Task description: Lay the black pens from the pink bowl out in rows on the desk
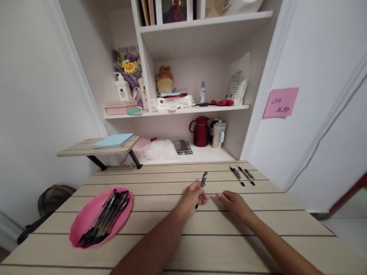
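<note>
We see one pen point(204, 178) tilted between finger and thumb of the left hand point(191, 198), over the tabletop point(160, 202). Right hand point(236, 204) near it, half-curled, nothing visible inside, exact closure unclear. Step, we judge: handling a single pen; next move calls for steady grip. Counts: at least three loose pens point(237, 176), one pink tray point(88, 210); its piled pens point(107, 219) overlap, uncountable.
</note>
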Demonstrator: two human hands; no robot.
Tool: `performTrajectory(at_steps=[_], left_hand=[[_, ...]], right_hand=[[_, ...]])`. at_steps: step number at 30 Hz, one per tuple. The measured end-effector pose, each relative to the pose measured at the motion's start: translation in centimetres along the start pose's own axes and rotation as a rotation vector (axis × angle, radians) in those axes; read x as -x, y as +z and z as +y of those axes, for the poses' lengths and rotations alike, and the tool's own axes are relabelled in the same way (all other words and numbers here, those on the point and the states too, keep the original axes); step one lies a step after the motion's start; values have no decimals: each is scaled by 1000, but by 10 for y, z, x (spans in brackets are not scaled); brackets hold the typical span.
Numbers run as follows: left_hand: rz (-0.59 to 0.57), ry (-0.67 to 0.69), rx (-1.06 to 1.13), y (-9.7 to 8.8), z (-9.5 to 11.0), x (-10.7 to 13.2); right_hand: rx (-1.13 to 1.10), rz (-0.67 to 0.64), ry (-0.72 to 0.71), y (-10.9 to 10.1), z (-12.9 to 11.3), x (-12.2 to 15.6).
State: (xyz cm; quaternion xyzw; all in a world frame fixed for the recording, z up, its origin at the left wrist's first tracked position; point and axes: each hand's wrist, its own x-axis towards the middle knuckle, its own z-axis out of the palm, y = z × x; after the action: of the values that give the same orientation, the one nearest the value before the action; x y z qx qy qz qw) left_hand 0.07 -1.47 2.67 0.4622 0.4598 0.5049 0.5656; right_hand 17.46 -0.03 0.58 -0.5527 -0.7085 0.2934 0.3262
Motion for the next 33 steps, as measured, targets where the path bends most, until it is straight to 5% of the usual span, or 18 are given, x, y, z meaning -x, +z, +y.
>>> performTrajectory(at_steps=[4,10,13,16,26,33], left_hand=[[121,72,-164,-33,41,14],[521,145,-658,-162,114,61],[707,81,-902,-220,121,96],[824,-23,-1087,-253,108,122],[900,-248,-1393,-274,72,150],[744,-239,-1468,-272,73,151]], right_hand=[[253,-41,-125,0,11,25],[344,-40,-172,4,14,33],[375,-51,-166,5,17,33],[399,-66,-152,6,21,33],[413,-75,-147,9,28,32],[379,-69,-170,10,18,32]])
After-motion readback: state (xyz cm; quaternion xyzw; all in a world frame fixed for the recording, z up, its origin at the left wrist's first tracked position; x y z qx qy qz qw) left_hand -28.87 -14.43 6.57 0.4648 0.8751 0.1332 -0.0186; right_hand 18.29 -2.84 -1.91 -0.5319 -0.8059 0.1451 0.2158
